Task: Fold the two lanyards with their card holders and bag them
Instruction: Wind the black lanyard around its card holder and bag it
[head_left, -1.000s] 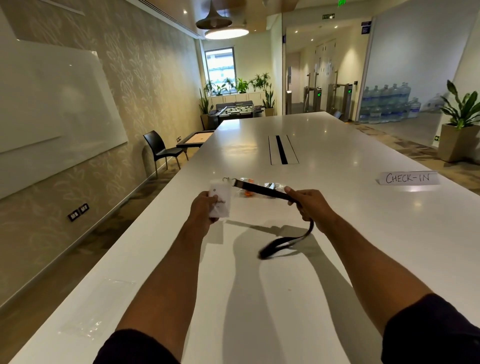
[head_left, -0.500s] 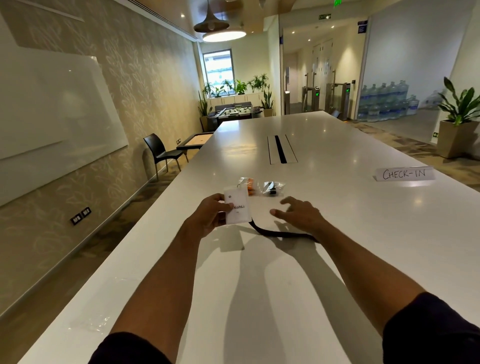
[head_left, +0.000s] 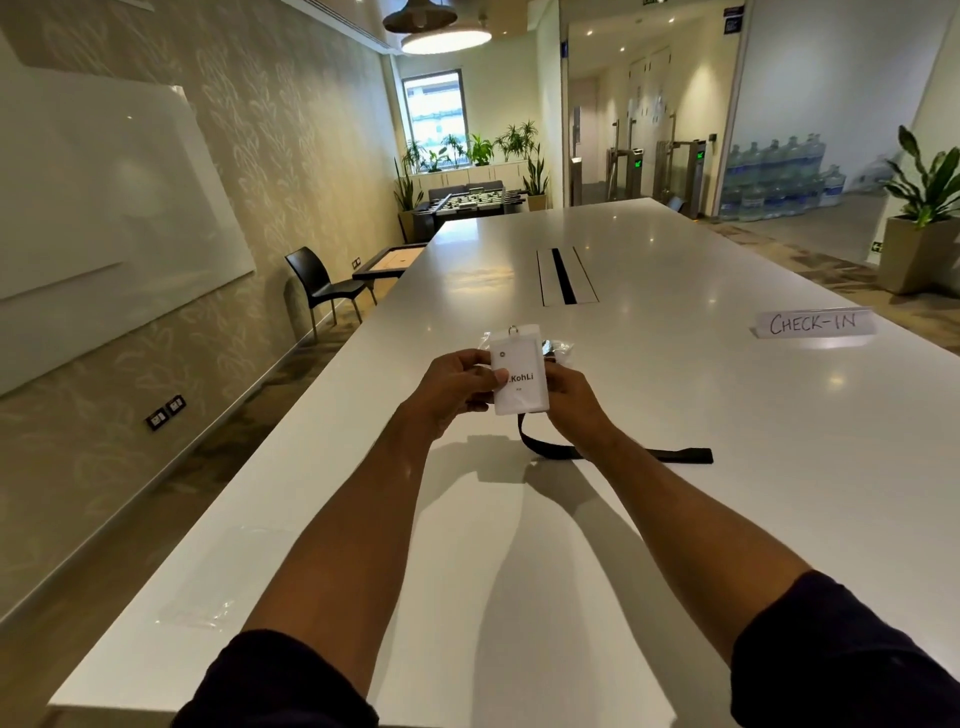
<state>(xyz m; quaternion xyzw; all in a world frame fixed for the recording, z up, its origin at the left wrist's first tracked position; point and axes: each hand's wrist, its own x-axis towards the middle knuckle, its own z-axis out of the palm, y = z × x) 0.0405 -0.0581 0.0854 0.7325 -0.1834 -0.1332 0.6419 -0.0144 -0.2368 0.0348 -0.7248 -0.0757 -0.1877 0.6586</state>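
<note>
both hands (head_left: 457, 384) (head_left: 571, 395) grip card holder (head_left: 521, 382) reading "kohli"; sign (head_left: 813, 323) reads "check-in"

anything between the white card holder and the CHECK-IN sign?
Head view: only bare white table between the white card holder and the handwritten CHECK-IN sign.

Card text: the left hand's (head_left: 457, 387) thumb covers the first letters on the white card in its clear plastic holder (head_left: 519, 376), at frame centre.
Small print: too small to read.
Black fabric lanyard (head_left: 613, 453): partly hidden under the right hand's (head_left: 574, 397) wrist.
Crinkled clear bags (head_left: 558, 347): mostly behind the holder, contents unclear.
Right grip: fingers hidden behind the holder.
</note>
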